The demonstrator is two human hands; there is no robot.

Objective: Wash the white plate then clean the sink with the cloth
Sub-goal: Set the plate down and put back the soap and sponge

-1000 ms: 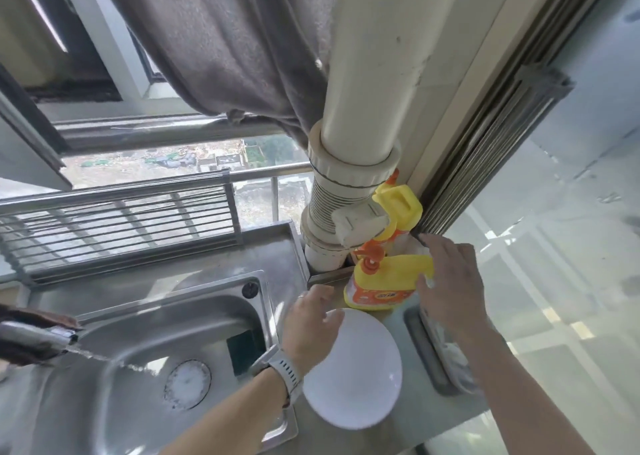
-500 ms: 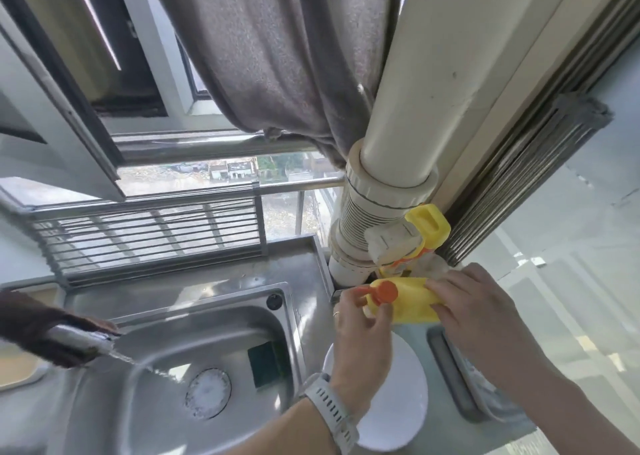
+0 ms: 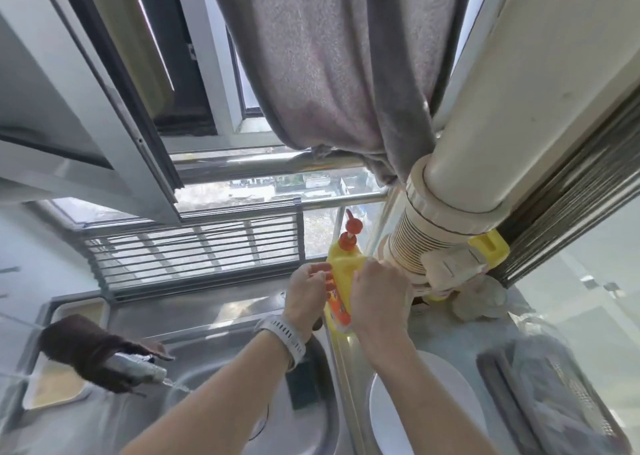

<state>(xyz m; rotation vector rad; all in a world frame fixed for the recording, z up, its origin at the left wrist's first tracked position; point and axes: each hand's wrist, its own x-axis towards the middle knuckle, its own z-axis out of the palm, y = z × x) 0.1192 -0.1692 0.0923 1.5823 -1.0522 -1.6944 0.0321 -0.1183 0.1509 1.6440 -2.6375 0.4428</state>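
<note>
Both my hands hold a yellow detergent bottle with a red pump top, upright above the sink's right rim. My right hand grips its right side; my left hand, with a grey watch on the wrist, grips its left side. The white plate lies flat on the counter right of the sink, partly hidden by my right forearm. A dark green sponge sits in the steel sink. A brown cloth is draped over the tap, which runs water.
A large white pipe stands behind the bottle, with a second yellow bottle behind it. A grey towel hangs above. A metal rack lines the window. A dark tray with plastic lies at the right.
The yellow bottle went from lying tilted on the counter to upright in both hands, lifted toward the sink. My left hand left the plate and took the bottle. The view tilted up.
</note>
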